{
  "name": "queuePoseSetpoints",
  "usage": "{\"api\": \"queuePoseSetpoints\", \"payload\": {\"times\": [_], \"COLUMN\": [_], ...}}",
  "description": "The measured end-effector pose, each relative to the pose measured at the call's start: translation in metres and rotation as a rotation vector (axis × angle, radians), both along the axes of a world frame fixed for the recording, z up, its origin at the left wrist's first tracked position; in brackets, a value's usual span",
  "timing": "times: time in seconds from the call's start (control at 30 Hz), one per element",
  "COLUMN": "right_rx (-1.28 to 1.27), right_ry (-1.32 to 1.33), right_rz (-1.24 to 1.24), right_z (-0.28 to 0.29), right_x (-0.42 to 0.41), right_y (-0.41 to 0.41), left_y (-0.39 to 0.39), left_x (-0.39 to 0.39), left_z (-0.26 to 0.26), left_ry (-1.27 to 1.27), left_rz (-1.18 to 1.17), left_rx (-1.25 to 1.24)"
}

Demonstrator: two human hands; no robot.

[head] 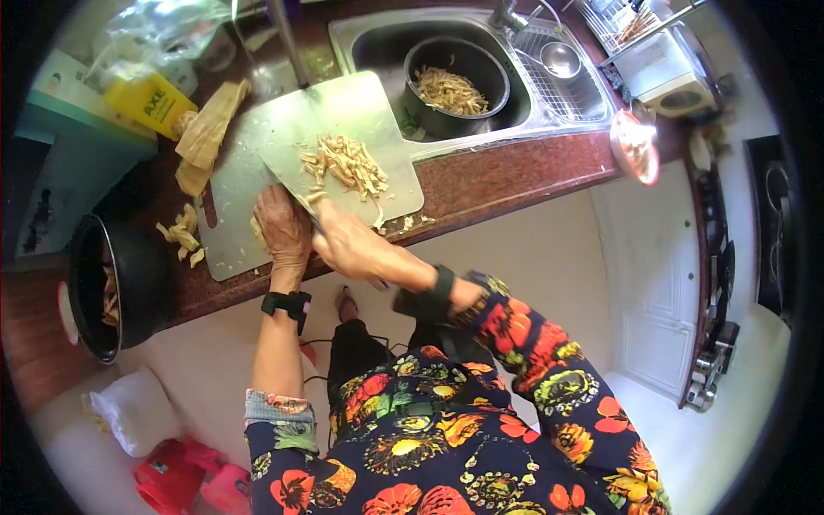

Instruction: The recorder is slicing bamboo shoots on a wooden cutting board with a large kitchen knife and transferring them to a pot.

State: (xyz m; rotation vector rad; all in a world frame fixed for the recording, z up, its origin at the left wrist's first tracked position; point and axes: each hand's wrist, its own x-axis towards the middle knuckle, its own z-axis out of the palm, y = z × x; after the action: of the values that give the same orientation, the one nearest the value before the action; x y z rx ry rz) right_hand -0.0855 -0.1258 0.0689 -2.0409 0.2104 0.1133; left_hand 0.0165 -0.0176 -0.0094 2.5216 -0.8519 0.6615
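My right hand [351,238] grips a kitchen knife [286,180], its blade angled over the cutting board [251,187]. Close to the blade, my left hand [281,222] presses a pale yellow piece of food [259,233], apparently bamboo shoot, onto the board; most of that piece is hidden under the fingers. A heap of cut strips [351,166] lies on the board to the right of the knife. Larger uncut pieces [209,138] rest at the board's upper left, and smaller chunks [181,233] sit beside its left edge.
A black pot [412,84] holding cut strips stands in the steel sink [380,32]. Another dark pot [145,283] is at the counter's left. A yellow AXE bottle [151,103] lies behind the board. A red-rimmed bowl [634,148] is near the counter edge [508,180].
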Motion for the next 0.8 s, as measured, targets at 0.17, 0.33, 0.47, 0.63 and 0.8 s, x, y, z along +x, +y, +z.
{"api": "queuePoseSetpoints", "payload": {"times": [0.17,0.33,0.47,0.63,0.8], "right_rx": [0.032,0.083,0.082,0.116,0.039], "right_ry": [0.089,0.105,-0.035,0.001,-0.005], "right_rz": [-0.037,-0.074,-0.159,-0.153,-0.109], "right_z": [0.005,0.015,0.011,0.017,0.013], "right_x": [-0.049,-0.049,-0.051,-0.056,-0.061], "right_y": [-0.018,-0.022,-0.013,-0.001,0.012], "left_y": [0.006,0.023,0.028,0.020,0.013], "left_x": [0.000,0.004,-0.003,-0.013,-0.016], "left_z": [0.017,0.033,0.022,0.019,0.019], "left_ry": [0.223,0.022,0.163,0.169,0.177], "left_rz": [-0.063,-0.250,-0.202,-0.061,0.015], "left_rx": [0.048,0.107,-0.004,-0.046,-0.088]}}
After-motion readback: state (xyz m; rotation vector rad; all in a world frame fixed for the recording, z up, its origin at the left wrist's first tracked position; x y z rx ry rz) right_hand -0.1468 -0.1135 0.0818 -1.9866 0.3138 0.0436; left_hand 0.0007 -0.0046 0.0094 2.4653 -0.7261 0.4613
